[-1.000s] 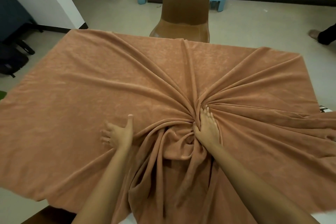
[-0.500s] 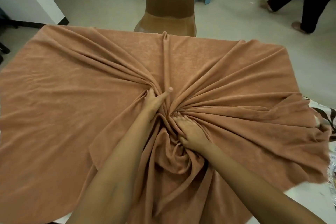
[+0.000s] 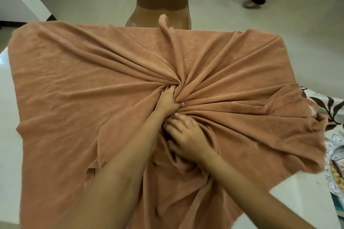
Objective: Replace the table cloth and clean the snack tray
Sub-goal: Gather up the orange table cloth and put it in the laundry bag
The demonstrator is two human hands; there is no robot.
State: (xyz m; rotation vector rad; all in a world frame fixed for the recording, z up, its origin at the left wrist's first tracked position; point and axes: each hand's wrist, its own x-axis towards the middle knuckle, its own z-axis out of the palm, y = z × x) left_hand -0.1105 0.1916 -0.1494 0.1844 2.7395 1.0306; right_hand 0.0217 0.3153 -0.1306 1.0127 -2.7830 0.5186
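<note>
Both hands are buried in the middle of the rust-brown table cloth (image 3: 89,83), which covers most of the desk (image 3: 297,201). The left hand (image 3: 168,101), reaching further out, has its fingers curled tight into a knot of folds. The right hand (image 3: 186,135), just behind it and nearly touching, is blurred but seems to clutch the bunched fabric too. Deep pleats fan out from that grip to every edge, so I judge the old cloth is being gathered for removal, an early step. The glossy white desk top already shows at the left edge and the near right corner.

The fabric looks soft, matte and slightly napped, and it drapes heavily rather than creasing sharply. A leaf-printed cloth (image 3: 327,104) lies at the right edge, perhaps the replacement. Below it sits the snack tray (image 3: 337,171), shiny and crinkled like foil, with pale snacks on it and not yet cleaned. Laying the fresh cloth also remains. A smooth brown moulded chair (image 3: 162,2) stands at the far side.
</note>
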